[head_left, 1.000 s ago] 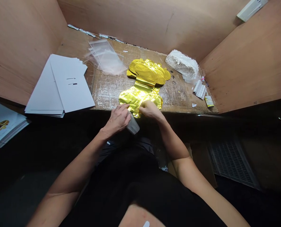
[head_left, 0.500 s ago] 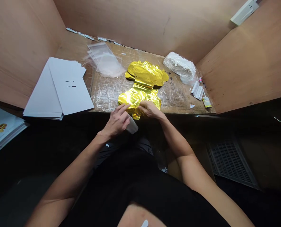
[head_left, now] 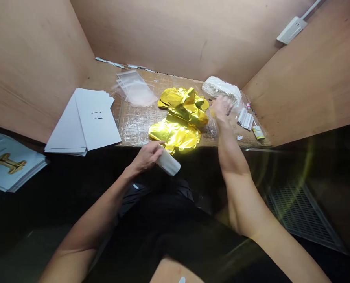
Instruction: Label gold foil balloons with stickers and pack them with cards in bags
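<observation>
White tube [head_left: 169, 162] in left hand [head_left: 147, 157], right hand [head_left: 222, 109] by white bundle [head_left: 220, 88]

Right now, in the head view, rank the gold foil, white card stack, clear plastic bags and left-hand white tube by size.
1. Gold foil and white card stack: too close to rank.
2. Then clear plastic bags.
3. Smallest, white tube in the left hand, though nearest the camera.

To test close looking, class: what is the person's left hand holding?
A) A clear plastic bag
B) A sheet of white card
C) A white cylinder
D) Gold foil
C: the left hand has its fingers wrapped around a white cylinder, whose end sticks out beyond the hand.
</observation>
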### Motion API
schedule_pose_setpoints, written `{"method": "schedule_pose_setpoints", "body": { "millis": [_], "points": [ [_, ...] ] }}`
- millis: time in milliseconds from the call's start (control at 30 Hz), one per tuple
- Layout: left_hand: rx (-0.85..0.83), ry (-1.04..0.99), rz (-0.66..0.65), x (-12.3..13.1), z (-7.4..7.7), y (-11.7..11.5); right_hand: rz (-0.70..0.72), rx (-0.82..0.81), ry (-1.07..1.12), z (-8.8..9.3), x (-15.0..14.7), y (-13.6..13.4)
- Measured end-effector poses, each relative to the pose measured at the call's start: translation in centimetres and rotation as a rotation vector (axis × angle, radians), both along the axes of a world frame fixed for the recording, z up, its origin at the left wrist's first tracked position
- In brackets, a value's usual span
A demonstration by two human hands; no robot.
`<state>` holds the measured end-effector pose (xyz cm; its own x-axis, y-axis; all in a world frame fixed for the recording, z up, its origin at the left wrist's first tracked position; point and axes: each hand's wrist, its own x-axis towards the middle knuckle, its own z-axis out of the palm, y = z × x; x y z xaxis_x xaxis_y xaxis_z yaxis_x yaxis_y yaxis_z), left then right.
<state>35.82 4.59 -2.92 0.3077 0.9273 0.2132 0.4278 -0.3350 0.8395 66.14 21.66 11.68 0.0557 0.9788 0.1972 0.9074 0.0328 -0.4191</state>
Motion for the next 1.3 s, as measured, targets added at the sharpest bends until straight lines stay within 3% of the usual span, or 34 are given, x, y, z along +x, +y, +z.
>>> {"method": "schedule_pose_setpoints", "body": {
  "millis": [33, 100, 133, 200, 300, 467, 667, 833, 1000, 1100, 1200, 1300],
  "points": [
    [-0.081, -0.102, 0.07, -0.4, 0.5, -0.2, -0.049, 0.056, -0.009, 0.3, 0.0, -0.5],
    [-0.198, -0.277, 0.168, -1.0, 1.4, -0.6, 0.049, 0.021, 0.021, -0.4, -1.5, -3.1],
    [-0.228, -0.343, 0.189, -1.1, 1.7, -0.8, 0.163, -0.04, 0.051, -1.3, -2.6, -5.0],
    [-0.249, -0.422, 0.21, -1.2, 2.0, -1.1, 0.542, -0.263, 0.198, -3.4, -5.2, -9.1],
    [-0.252, -0.451, 0.227, -1.0, 2.0, -1.3, 0.759, -0.285, 0.343, -6.1, -7.9, -13.6],
    [-0.246, -0.468, 0.239, -0.8, 2.1, -1.8, 0.723, -0.312, 0.517, -7.1, -7.4, -14.8],
    [-0.225, -0.414, 0.303, -0.4, 2.6, -1.9, 0.733, -0.277, 0.505, -7.1, -6.9, -15.1],
    [-0.188, -0.376, 0.351, 0.0, 2.7, -1.8, 0.798, -0.088, 0.423, -8.7, -6.8, -15.6],
    [-0.21, -0.39, 0.378, 0.3, 2.3, -1.6, 0.837, 0.203, 0.079, -10.3, -6.5, -15.6],
    [-0.221, -0.401, 0.371, 0.5, 2.3, -1.7, 0.868, 0.284, 0.019, -10.4, -6.8, -16.1],
    [-0.211, -0.352, 0.372, 0.4, 2.1, -1.8, 0.812, 0.293, 0.193, -10.1, -7.1, -16.2],
    [-0.043, -0.198, 0.295, -0.2, 1.2, -1.3, 0.59, 0.147, 0.441, -9.9, -7.3, -15.0]
  ]
}}
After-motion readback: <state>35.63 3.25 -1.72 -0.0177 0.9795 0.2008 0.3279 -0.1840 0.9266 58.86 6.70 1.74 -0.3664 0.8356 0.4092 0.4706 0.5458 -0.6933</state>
